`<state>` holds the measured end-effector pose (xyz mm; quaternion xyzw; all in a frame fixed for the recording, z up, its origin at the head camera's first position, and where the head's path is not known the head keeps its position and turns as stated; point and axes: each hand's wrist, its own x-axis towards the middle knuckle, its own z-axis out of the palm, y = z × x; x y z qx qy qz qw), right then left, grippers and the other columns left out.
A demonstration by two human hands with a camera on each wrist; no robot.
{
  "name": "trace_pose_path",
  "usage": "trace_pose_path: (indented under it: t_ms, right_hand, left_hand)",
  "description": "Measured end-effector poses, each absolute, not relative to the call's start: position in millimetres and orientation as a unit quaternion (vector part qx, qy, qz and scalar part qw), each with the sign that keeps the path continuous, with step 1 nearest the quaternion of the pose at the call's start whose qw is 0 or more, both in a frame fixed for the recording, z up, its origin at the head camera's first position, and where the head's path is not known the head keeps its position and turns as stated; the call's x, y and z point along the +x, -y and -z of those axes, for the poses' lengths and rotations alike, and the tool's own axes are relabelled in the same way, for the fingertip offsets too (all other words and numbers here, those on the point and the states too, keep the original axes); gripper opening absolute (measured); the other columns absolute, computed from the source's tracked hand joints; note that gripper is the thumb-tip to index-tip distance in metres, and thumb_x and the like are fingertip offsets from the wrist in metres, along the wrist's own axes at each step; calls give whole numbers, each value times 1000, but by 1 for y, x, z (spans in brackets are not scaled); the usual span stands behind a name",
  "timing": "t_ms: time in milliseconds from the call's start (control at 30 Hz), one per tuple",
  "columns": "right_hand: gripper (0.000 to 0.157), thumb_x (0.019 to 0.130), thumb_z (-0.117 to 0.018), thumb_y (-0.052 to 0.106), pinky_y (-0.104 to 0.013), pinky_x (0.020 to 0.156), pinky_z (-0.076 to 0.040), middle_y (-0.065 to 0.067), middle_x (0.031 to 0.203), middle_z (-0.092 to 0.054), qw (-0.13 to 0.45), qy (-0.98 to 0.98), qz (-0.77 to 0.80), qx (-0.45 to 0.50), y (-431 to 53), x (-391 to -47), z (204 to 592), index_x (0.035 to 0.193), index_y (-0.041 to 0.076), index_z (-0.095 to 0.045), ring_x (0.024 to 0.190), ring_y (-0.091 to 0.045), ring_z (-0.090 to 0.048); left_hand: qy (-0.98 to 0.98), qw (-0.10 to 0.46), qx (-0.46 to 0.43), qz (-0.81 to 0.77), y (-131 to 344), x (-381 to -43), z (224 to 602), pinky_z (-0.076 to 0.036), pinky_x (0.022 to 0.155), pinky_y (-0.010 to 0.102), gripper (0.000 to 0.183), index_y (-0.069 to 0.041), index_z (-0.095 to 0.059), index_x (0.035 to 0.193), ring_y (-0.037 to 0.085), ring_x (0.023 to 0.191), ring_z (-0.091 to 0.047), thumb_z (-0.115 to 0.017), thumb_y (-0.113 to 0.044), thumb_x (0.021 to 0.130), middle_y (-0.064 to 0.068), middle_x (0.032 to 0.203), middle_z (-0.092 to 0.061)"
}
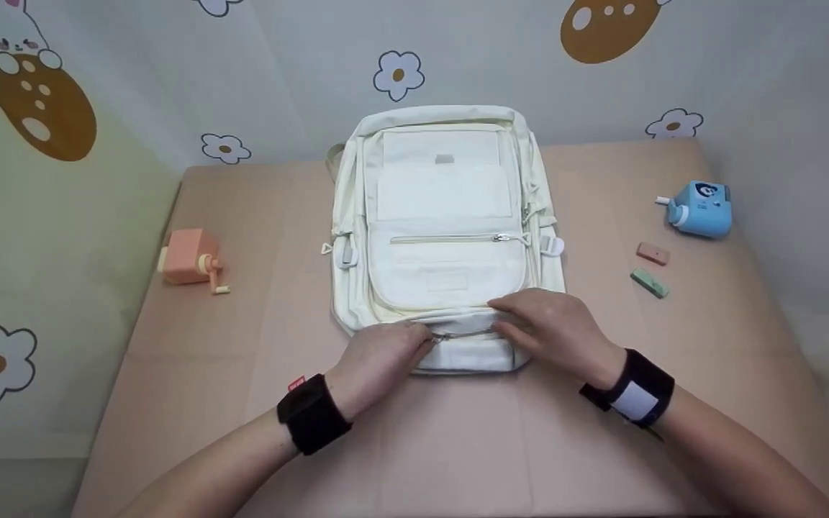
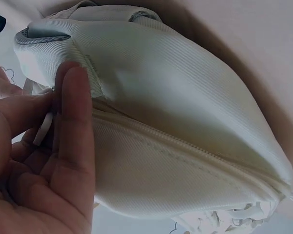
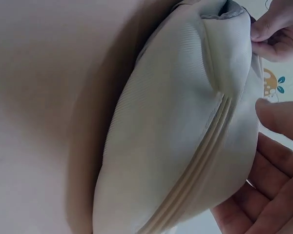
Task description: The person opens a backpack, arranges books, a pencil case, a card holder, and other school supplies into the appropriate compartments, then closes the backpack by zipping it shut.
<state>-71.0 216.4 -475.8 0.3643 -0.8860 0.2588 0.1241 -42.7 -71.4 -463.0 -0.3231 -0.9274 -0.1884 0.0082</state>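
Observation:
A cream backpack [image 1: 447, 277] lies on its back on the table, its bottom end towards me. My left hand [image 1: 386, 352] pinches a zipper pull [image 2: 44, 129] at the lower front pocket, with the pull's pale loop showing between thumb and fingers in the left wrist view. The pocket's zipper [image 1: 468, 334] runs from there towards my right hand [image 1: 562, 331]. That hand rests on the pocket's right part, its thumb spread away from the fingers in the right wrist view. Its fingertips are partly hidden behind the fabric. Higher up, a second zipper [image 1: 450, 239] crosses the backpack's front.
An orange-pink crank pencil sharpener [image 1: 191, 257] stands at the table's left side. On the right are a blue crank sharpener [image 1: 702, 210], a pink eraser [image 1: 653, 253] and a green eraser [image 1: 649, 283]. A patterned cloth [image 1: 299, 79] hangs behind the table [image 1: 450, 446].

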Motion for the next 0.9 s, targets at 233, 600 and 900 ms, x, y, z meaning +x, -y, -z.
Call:
trace_pose_path:
  t_ms: [233, 600, 900]
  right_hand:
    - [13, 92, -78, 18, -33, 68, -58, 6, 94, -77, 125, 893, -257, 348, -209, -77, 475, 106, 18, -80, 86, -11, -73]
    - [10, 94, -76, 20, -33, 67, -58, 6, 93, -77, 118, 895, -258, 344, -210, -77, 470, 103, 17, -80, 85, -10, -73]
    - [11, 93, -77, 18, -34, 66, -58, 6, 93, -77, 116, 896, -254, 345, -211, -75, 466, 103, 17, -80, 84, -10, -74]
  left_hand:
    - [928, 37, -327, 176, 75, -41, 461, -45, 50, 29, 18, -17, -65, 83, 11, 56, -52, -65, -18, 101, -8, 65, -56]
    - [931, 66, -316, 173, 96, -37, 460, -41, 45, 30, 16, -15, -66, 84, 10, 52, -48, -68, -18, 99, -8, 60, -53]
    - [944, 59, -283, 159, 114, -35, 459, -42, 45, 32, 17, -17, -67, 84, 8, 52, -49, -69, -24, 99, -10, 61, -55]
